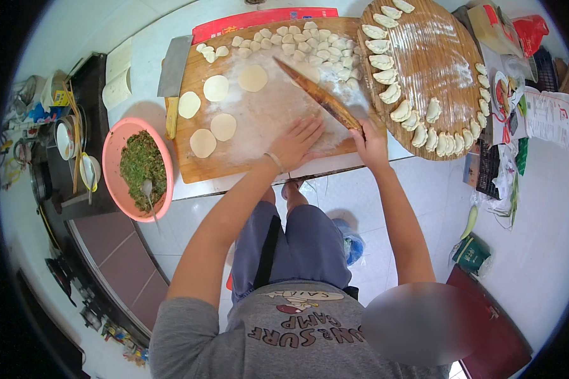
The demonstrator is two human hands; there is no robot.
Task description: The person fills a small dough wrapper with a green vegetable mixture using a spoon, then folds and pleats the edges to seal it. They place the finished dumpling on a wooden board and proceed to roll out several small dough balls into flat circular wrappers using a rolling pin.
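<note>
My right hand (372, 145) is closed around the near end of a tapered wooden rolling pin (319, 95), which points away to the far left over the floured board. Flat on the wooden board (259, 162) near its front edge lies my left hand (299, 143), fingers stretched out. Whether dough is under its palm is hidden. Several thin round dough wrappers (215, 88) are spread over the board's left half. Along its far side sit many small dough pieces (306, 44), some dusted with flour.
A cleaver (175, 68) rests at the board's left edge. Beside it stands a pink bowl (109, 180) of green filling (140, 161) with a spoon (147, 187). At right, a round wooden board (433, 54) carries folded dumplings (380, 62) around its rim. Bags and packages crowd the far right.
</note>
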